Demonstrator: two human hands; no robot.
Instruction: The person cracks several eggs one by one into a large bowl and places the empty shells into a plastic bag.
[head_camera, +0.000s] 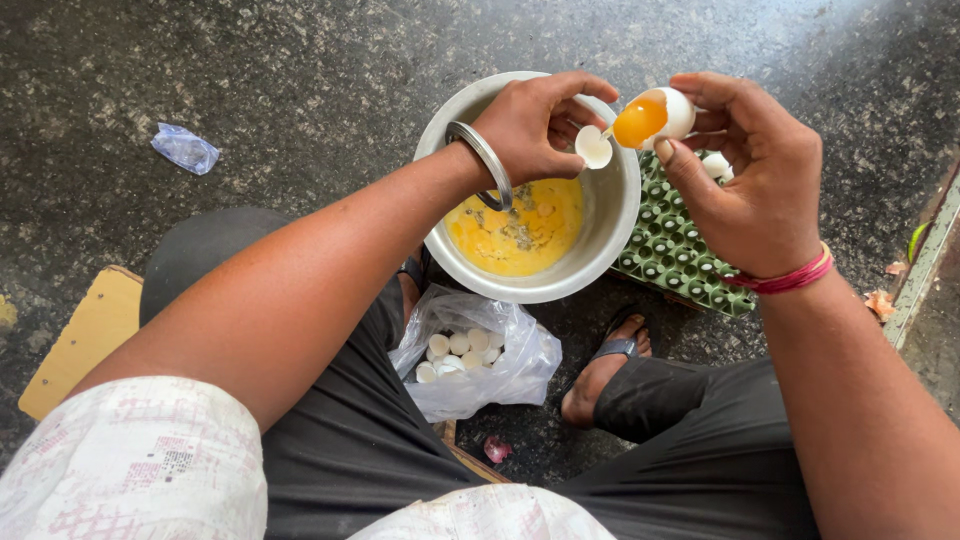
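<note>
Two bare hands hold the halves of one cracked white egg above the far rim of a round steel mixing bowl (600, 255), which sits on a dark speckled stone floor (300, 80) between the seated person's knees. Left hand (535, 125), wearing a steel bangle at the wrist, is closed around a small empty white shell cap (593, 147), pinched in the fingertips over the bowl's rim. Right hand (755, 175), with a pink thread band at the wrist, grips the larger white shell half (655, 115), tipped toward the bowl, with the orange yolk (639, 122) showing at its open mouth and not yet fallen. Inside the bowl lies a pool of yellow broken egg with darker flecks (515, 230), so several eggs appear already emptied. Just in front of the bowl, toward the person, a clear plastic bag (520, 365) holds a heap of spent white shells, agreeing with that judgement. To the right of the bowl, touching its side, a green moulded egg tray (680, 255) shows mostly empty cups; one or two white eggs (716, 165) seem to remain at its far end, partly hidden behind the right hand. Left of the bowl, well apart, lies a crumpled blue plastic scrap (185, 148). A sandalled foot (605, 370) rests just beside the bag.
</note>
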